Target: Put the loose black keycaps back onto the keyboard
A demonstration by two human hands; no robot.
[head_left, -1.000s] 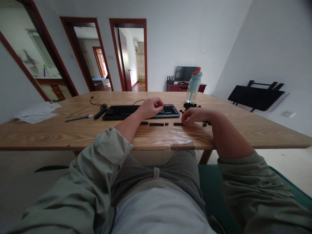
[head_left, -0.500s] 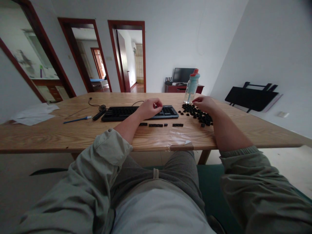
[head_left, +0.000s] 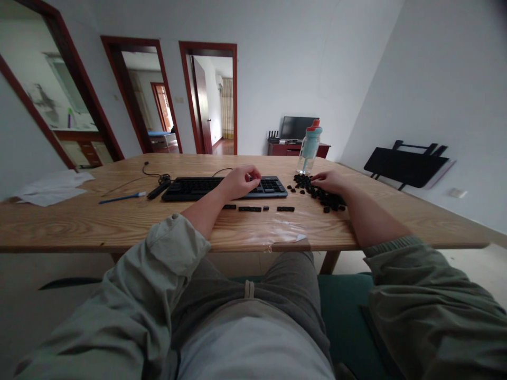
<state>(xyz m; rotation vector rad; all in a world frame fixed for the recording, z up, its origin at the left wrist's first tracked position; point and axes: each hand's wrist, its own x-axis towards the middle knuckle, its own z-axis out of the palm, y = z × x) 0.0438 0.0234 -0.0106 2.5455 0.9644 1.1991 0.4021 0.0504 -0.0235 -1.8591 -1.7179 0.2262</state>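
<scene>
A black keyboard (head_left: 190, 191) lies lengthwise on the wooden table, with part of its keys covered by my left hand (head_left: 240, 182). That hand is closed over the keyboard's right half, thumb and fingertips curled together; anything between them is too small to make out. To the right is a loose pile of black keycaps (head_left: 330, 201). My right hand (head_left: 329, 181) reaches into the pile's far side with its fingers drawn together and pointing down, touching keycaps; what they pinch is hidden. In front of the keyboard runs a broken row of keycaps (head_left: 250, 209).
Behind the pile stands a clear bottle (head_left: 309, 148) with a red cap. Left of the keyboard lie a blue-handled brush (head_left: 122, 198), a cable (head_left: 156, 175) and white paper (head_left: 53, 187). Clear tape (head_left: 283, 232) covers a patch near the table's front edge.
My right hand has lowered from above the pile onto the keycaps. My left hand stays closed over the keyboard. The whole view has shifted slightly.
</scene>
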